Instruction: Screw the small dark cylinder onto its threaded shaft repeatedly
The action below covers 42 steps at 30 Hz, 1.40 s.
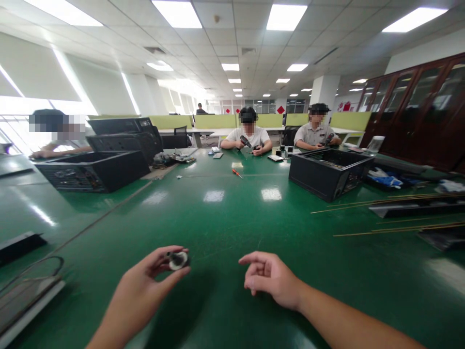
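Near the front of the green table (218,223), my left hand (145,278) holds a small round part (178,261) between thumb and fingers. The part has a pale ring-shaped face around a dark middle, with a dark body; its exact kind I cannot make out. To the right, my right hand (271,278) hovers over the table with the index finger reaching out and the other fingers loosely bent. Nothing shows between those fingers. A gap of bare tabletop separates the two hands.
Farther off lies an orange screwdriver (237,173). Black computer cases (312,177) stand at right and left (94,172). Thin rods (363,232) and dark metal pieces lie at right. A flat panel (29,305) is at lower left. Across the table a person (247,138) holds a power tool.
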Tool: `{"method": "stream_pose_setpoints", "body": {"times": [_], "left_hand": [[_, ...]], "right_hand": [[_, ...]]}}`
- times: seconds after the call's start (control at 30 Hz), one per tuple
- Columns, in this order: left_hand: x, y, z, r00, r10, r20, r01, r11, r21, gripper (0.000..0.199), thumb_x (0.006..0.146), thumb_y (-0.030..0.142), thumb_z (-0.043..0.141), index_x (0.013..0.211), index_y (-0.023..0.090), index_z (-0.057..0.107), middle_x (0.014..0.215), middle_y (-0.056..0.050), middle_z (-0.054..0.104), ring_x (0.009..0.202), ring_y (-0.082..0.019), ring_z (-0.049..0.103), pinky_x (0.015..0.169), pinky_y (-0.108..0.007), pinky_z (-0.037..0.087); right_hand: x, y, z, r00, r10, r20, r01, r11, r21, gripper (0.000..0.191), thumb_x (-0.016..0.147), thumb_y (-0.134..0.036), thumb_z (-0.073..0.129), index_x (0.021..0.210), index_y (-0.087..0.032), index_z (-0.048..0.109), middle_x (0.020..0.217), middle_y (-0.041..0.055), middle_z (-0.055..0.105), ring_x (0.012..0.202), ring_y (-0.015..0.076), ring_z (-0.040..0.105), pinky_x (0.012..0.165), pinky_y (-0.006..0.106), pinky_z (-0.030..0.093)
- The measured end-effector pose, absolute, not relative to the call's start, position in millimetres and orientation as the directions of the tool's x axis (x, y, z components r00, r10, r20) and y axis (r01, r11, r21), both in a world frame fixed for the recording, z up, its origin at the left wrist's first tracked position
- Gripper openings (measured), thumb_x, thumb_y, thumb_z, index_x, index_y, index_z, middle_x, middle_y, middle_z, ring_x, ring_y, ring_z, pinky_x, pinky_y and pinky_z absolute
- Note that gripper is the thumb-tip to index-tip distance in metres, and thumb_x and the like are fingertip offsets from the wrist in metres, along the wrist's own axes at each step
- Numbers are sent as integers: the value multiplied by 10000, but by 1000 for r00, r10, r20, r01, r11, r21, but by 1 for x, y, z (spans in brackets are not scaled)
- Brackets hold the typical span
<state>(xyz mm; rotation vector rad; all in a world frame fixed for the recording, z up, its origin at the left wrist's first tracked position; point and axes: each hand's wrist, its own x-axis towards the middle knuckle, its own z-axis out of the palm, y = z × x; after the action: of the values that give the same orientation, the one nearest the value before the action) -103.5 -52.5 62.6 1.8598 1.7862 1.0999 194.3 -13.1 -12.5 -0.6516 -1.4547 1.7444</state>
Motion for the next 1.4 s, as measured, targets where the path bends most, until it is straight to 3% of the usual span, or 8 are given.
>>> {"method": "stream_pose_setpoints", "body": {"times": [0.13,0.27,0.4,0.5,0.6,0.73,1.13,1.4], "left_hand": [[-32,-17,52,140,967,214,646,-253,720,345,758,363,745,1072,226,702,1012,-41,740,897,-238,695,848,-372,562],[0,-3,38,276,923,270,619,-385,685,298,791,292,727,1086,257,704,1031,-31,717,941,-218,660,858,-352,525],[-7,-2,23,342,885,315,579,-462,672,304,874,308,656,1177,287,671,1086,-33,688,1004,-198,638,910,-338,501],[-15,-4,15,387,876,287,576,-473,667,399,842,248,685,1235,294,637,1093,-26,691,999,-191,646,918,-329,499],[-16,-6,10,332,908,255,583,-410,701,528,754,163,739,1251,278,605,1036,-5,713,954,-185,667,914,-317,502],[-10,-8,10,309,917,252,569,-391,724,350,754,166,733,1084,257,659,994,8,719,905,-174,671,849,-284,507],[-5,-9,9,373,890,263,556,-441,704,227,766,167,737,962,260,671,919,39,703,863,-139,649,796,-244,479],[-3,-12,12,373,878,300,533,-468,705,201,779,171,720,963,243,683,911,10,708,852,-155,654,781,-256,495]], "right_hand": [[199,-5,-14,-334,929,162,2,173,-985,541,751,-114,686,1268,-207,558,923,11,640,657,100,567,639,258,456],[199,-4,-18,-281,930,236,137,282,-949,635,735,-64,642,1313,-262,471,1061,18,612,699,107,589,649,265,483],[198,-9,-19,-255,930,263,200,317,-927,666,739,-62,641,1329,-285,430,1144,25,593,746,113,597,682,271,496],[198,-9,-17,-237,940,245,222,298,-928,688,744,-57,632,1353,-294,415,1168,26,584,746,111,595,701,274,498],[199,-9,-13,-257,936,238,251,303,-919,622,737,-45,628,1295,-287,497,1130,12,603,757,118,595,712,272,492],[201,-10,-7,-318,919,235,317,336,-887,380,746,-53,637,1068,-253,658,980,-5,655,786,142,606,720,269,471],[202,-12,2,-325,923,204,398,329,-856,88,790,-174,705,860,-217,736,782,-18,678,732,140,606,670,253,409],[202,-14,4,-322,924,204,384,324,-865,146,780,-179,714,918,-218,736,817,-10,689,751,147,615,682,254,424]]}}
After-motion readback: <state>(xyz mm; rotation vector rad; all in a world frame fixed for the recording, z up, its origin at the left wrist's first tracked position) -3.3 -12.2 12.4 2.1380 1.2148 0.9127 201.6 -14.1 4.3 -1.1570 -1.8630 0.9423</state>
